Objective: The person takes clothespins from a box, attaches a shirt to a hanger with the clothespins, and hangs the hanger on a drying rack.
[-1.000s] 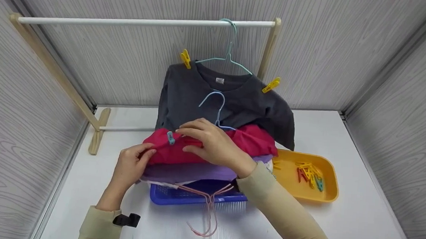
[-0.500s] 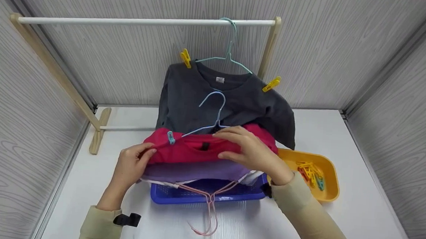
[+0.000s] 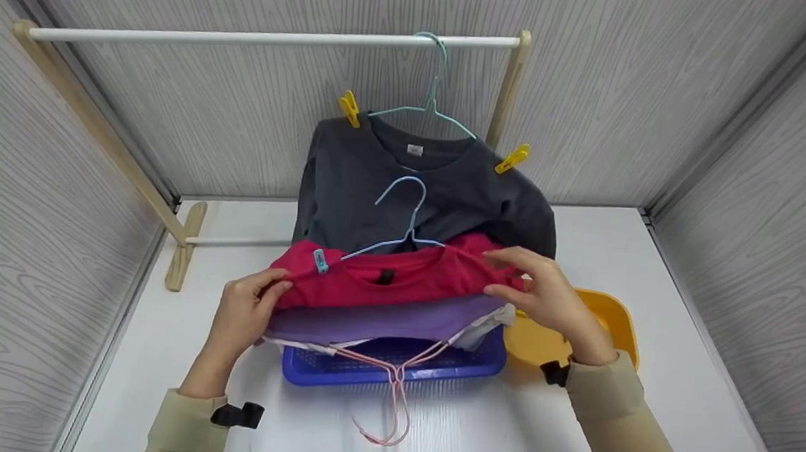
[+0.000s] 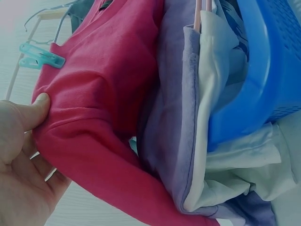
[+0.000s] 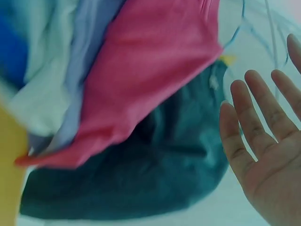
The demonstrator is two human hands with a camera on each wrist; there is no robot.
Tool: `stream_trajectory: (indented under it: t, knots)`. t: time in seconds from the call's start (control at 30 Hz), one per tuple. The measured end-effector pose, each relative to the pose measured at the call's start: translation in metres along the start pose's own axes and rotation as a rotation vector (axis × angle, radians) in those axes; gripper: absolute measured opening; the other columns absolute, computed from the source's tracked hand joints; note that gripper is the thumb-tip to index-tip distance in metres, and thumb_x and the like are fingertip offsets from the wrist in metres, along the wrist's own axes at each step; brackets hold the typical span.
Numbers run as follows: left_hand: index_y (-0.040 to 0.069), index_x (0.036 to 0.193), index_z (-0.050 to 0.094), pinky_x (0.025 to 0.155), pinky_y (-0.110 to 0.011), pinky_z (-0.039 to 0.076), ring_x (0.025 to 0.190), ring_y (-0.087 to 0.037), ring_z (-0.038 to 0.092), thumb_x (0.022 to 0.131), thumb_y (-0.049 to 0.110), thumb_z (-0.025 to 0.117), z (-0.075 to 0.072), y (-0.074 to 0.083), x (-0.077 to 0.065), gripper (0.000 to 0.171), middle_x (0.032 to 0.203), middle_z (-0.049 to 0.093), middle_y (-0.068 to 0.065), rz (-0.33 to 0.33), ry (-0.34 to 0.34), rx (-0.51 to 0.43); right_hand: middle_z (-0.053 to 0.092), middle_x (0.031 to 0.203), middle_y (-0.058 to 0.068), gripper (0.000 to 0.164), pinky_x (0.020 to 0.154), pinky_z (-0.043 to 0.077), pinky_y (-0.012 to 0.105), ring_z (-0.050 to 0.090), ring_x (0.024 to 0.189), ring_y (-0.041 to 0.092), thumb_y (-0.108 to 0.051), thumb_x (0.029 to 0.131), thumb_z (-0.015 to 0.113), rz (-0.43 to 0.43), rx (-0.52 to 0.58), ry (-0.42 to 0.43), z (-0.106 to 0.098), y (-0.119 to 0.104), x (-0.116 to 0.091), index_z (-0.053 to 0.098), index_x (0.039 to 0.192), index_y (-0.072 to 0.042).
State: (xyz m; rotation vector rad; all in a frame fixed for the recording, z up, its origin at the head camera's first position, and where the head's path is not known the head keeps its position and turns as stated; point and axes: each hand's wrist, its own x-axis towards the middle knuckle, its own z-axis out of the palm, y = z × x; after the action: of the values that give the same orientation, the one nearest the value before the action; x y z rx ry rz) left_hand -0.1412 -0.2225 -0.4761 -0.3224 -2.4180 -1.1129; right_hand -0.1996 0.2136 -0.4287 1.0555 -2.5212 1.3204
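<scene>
My left hand [image 3: 240, 317] pinches the left shoulder of a red shirt [image 3: 398, 293] between thumb and fingers. Close by, a light-blue clothespin [image 3: 320, 261] clips that shoulder to a blue wire hanger [image 3: 414, 221], whose hook points up. In the left wrist view, the thumb lies on top of the red cloth, just below the clothespin [image 4: 42, 56]. My right hand [image 3: 555, 300] is at the shirt's other shoulder, thumb and fingers apart. Its fingers [image 5: 257, 120] spread straight beside the red cloth in the right wrist view. No clothespin shows on this shoulder.
A grey shirt [image 3: 355, 194] hangs behind from a rack rail [image 3: 246, 39], pinned by yellow clothespins [image 3: 513, 158]. Beneath the red shirt lie a purple garment [image 3: 382, 324], a pink hanger [image 3: 395, 395] and a blue basket [image 3: 308, 372]. An orange tray [image 3: 626, 334] stands right.
My right hand has moved rightward from beside the light-blue clothespin, across the collar, to the far shoulder. The collar and hanger have come into view. My left hand keeps its pinch.
</scene>
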Motion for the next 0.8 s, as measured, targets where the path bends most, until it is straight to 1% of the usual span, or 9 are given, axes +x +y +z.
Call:
stream_trajectory:
  t: [0.13, 0.2, 0.27, 0.33, 0.4, 0.47, 0.53, 0.6, 0.8]
  knots:
    - [-0.002, 0.098, 0.073, 0.08, -0.024, 0.051, 0.089, -0.027, 0.069, 0.088, 0.001, 0.071, -0.002, -0.001, 0.0, 0.01, 0.094, 0.073, -0.013, -0.002, 0.004, -0.013, 0.068, 0.111, 0.005, 0.036, 0.079, 0.053, 0.042, 0.061, 0.096, 0.021, -0.012, 0.083, 0.08, 0.117, -0.071, 0.033, -0.014, 0.017, -0.015, 0.07, 0.117, -0.007]
    - [-0.002, 0.098, 0.073, 0.079, -0.015, 0.048, 0.088, -0.026, 0.068, 0.088, 0.0, 0.07, -0.003, -0.002, 0.0, 0.01, 0.094, 0.073, -0.012, -0.005, 0.007, -0.023, 0.068, 0.11, 0.007, 0.034, 0.078, 0.053, 0.045, 0.061, 0.097, 0.024, -0.011, 0.083, 0.08, 0.193, -0.1, 0.038, -0.021, 0.026, -0.022, 0.07, 0.115, -0.004]
    - [-0.002, 0.097, 0.073, 0.078, -0.012, 0.045, 0.087, -0.023, 0.068, 0.088, 0.0, 0.07, -0.003, -0.004, 0.0, 0.01, 0.093, 0.073, -0.011, -0.011, 0.004, -0.029, 0.068, 0.111, 0.01, 0.033, 0.08, 0.053, 0.046, 0.061, 0.099, 0.027, -0.011, 0.085, 0.078, 0.282, -0.136, 0.026, -0.028, 0.034, -0.029, 0.07, 0.115, -0.003]
    - [-0.002, 0.097, 0.073, 0.077, -0.01, 0.044, 0.086, -0.021, 0.067, 0.089, 0.0, 0.07, -0.003, -0.004, 0.0, 0.01, 0.093, 0.073, -0.01, -0.014, 0.002, -0.031, 0.067, 0.113, 0.015, 0.033, 0.081, 0.053, 0.048, 0.061, 0.1, 0.032, -0.011, 0.087, 0.077, 0.376, -0.16, -0.004, -0.034, 0.044, -0.036, 0.069, 0.117, -0.001]
    - [-0.001, 0.097, 0.072, 0.077, -0.01, 0.043, 0.086, -0.02, 0.067, 0.089, 0.0, 0.069, -0.003, -0.004, 0.0, 0.009, 0.093, 0.073, -0.01, -0.018, -0.001, -0.031, 0.066, 0.114, 0.019, 0.033, 0.085, 0.052, 0.05, 0.061, 0.102, 0.036, -0.012, 0.089, 0.074, 0.471, -0.179, -0.053, -0.039, 0.053, -0.041, 0.067, 0.118, 0.001]
    - [-0.001, 0.097, 0.072, 0.077, -0.009, 0.043, 0.087, -0.02, 0.067, 0.09, 0.0, 0.069, -0.003, -0.004, 0.0, 0.008, 0.093, 0.073, -0.01, -0.017, -0.001, -0.029, 0.065, 0.115, 0.02, 0.034, 0.087, 0.052, 0.051, 0.061, 0.101, 0.036, -0.015, 0.09, 0.074, 0.553, -0.203, -0.105, -0.042, 0.062, -0.046, 0.066, 0.119, 0.001]
    - [-0.001, 0.097, 0.072, 0.078, -0.009, 0.043, 0.088, -0.021, 0.067, 0.09, 0.0, 0.069, -0.003, -0.004, 0.0, 0.008, 0.093, 0.073, -0.01, -0.019, -0.001, -0.031, 0.065, 0.112, 0.02, 0.036, 0.087, 0.052, 0.051, 0.061, 0.098, 0.035, -0.018, 0.09, 0.073, 0.615, -0.226, -0.154, -0.045, 0.072, -0.051, 0.066, 0.12, 0.001]
    - [-0.001, 0.097, 0.072, 0.079, -0.009, 0.042, 0.089, -0.022, 0.067, 0.09, 0.0, 0.069, -0.003, -0.004, 0.0, 0.008, 0.094, 0.073, -0.01, -0.024, -0.003, -0.035, 0.065, 0.11, 0.02, 0.038, 0.087, 0.052, 0.051, 0.061, 0.097, 0.034, -0.019, 0.09, 0.073, 0.658, -0.241, -0.194, -0.047, 0.081, -0.054, 0.065, 0.121, 0.001]
    - [-0.001, 0.098, 0.072, 0.078, -0.009, 0.043, 0.088, -0.021, 0.067, 0.09, 0.001, 0.069, -0.003, -0.002, -0.001, 0.008, 0.094, 0.073, -0.009, -0.035, -0.011, -0.041, 0.063, 0.111, 0.023, 0.037, 0.091, 0.049, 0.053, 0.061, 0.097, 0.035, -0.018, 0.091, 0.072, 0.728, -0.257, -0.263, -0.053, 0.104, -0.059, 0.064, 0.122, 0.002]
